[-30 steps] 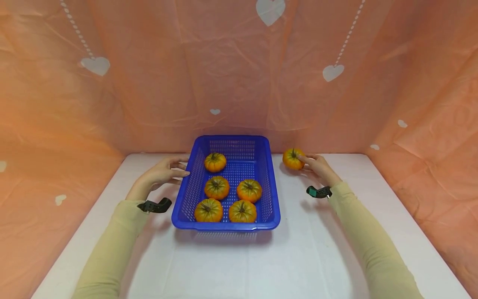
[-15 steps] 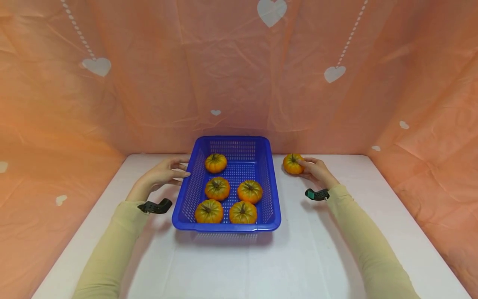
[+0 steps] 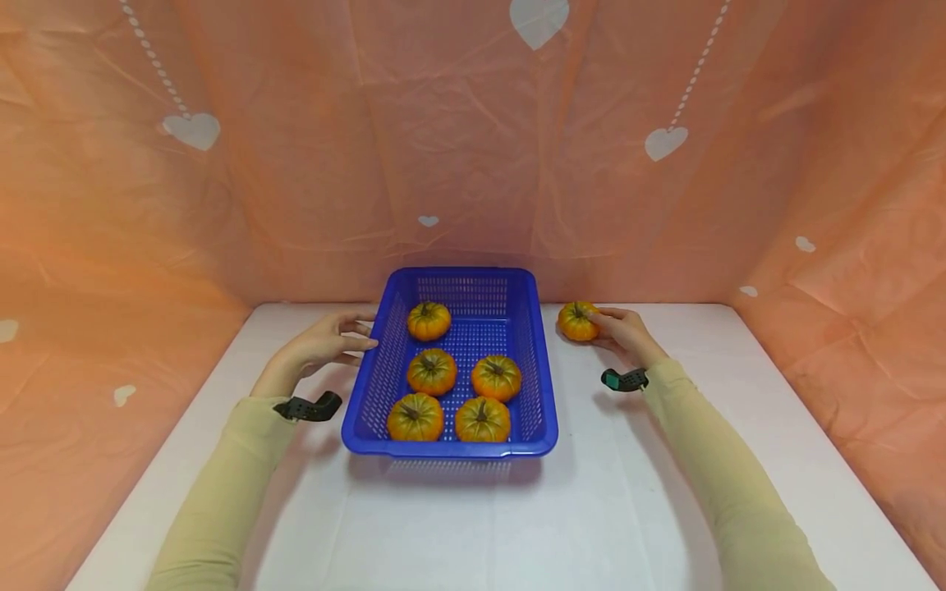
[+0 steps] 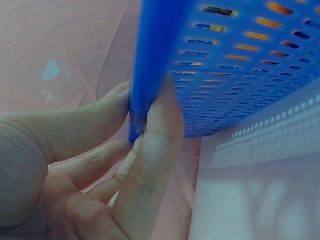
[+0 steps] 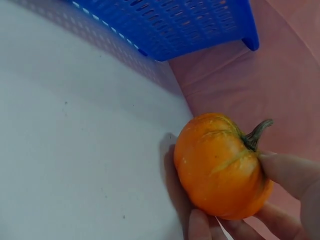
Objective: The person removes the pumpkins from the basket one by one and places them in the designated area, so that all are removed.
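A blue plastic basket (image 3: 447, 448) with slotted walls stands at the middle of the table. My left hand (image 3: 325, 341) pinches its left rim; in the left wrist view the thumb lies on one side of the rim (image 4: 155, 45) and fingers on the other. To the right of the basket, my right hand (image 3: 624, 332) grips a small orange pumpkin (image 3: 576, 321) from its right side. In the right wrist view the thumb presses beside the stem of this pumpkin (image 5: 220, 165) and fingertips curl under it, close over the white surface. Several similar pumpkins (image 3: 432, 372) lie inside the basket.
The white table (image 3: 458, 525) ends at an orange cloth backdrop (image 3: 473, 164) with white hearts, which also hangs at both sides. A black wrist device (image 3: 309, 407) sits on the left wrist, another (image 3: 624, 380) on the right.
My right hand has lowered the pumpkin slightly toward the table and shifted it a little to the left. The left hand keeps its hold on the basket rim.
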The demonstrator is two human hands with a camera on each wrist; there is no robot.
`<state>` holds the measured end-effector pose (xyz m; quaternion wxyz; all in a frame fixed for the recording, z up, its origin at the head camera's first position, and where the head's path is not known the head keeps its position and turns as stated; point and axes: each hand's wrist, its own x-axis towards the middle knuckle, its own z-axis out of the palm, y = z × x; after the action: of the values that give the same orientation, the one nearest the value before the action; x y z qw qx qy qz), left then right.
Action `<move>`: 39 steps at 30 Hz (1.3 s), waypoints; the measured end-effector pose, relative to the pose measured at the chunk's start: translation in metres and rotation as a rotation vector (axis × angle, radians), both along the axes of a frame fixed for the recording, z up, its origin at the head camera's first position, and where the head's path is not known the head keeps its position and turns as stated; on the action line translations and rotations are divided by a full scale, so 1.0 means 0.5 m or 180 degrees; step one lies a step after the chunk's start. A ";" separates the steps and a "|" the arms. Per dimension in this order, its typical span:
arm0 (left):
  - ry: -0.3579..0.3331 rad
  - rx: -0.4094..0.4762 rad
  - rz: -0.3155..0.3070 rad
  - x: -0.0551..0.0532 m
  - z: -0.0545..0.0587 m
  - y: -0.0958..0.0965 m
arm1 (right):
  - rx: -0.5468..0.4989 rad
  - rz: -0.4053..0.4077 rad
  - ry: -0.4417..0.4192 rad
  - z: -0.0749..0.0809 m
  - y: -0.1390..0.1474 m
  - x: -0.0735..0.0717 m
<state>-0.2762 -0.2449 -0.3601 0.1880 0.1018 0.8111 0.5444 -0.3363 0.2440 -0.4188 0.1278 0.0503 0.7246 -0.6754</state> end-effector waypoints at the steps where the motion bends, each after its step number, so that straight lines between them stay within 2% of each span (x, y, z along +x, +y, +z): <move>1: -0.0001 0.0001 0.0001 0.000 0.000 0.000 | -0.0003 0.0000 0.0010 0.001 -0.001 0.000; 11: 0.0004 0.0058 -0.0010 0.001 0.000 0.000 | 0.0010 -0.0127 0.0021 0.003 -0.015 0.000; 18: 0.0028 0.0055 -0.0001 0.001 0.000 0.000 | 0.0048 -0.0280 -0.0085 0.009 -0.018 -0.001; 23: 0.0017 0.0052 0.0007 0.001 -0.001 0.000 | 0.0127 -0.0211 -0.0060 0.011 -0.013 0.000; 28: 0.0006 0.0069 -0.0011 -0.001 -0.003 0.003 | 0.0668 -0.0142 0.0060 0.019 -0.001 0.006; 31: -0.0002 0.0070 -0.0008 -0.001 -0.004 0.004 | 0.0834 -0.0118 0.0209 0.027 0.008 0.010; 39: -0.0014 0.0134 0.0034 -0.001 -0.008 -0.004 | 0.0559 0.0100 0.0427 0.079 0.019 0.011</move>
<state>-0.2765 -0.2467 -0.3639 0.1848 0.1002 0.7996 0.5625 -0.3309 0.2534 -0.3794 0.0847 0.0046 0.7885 -0.6091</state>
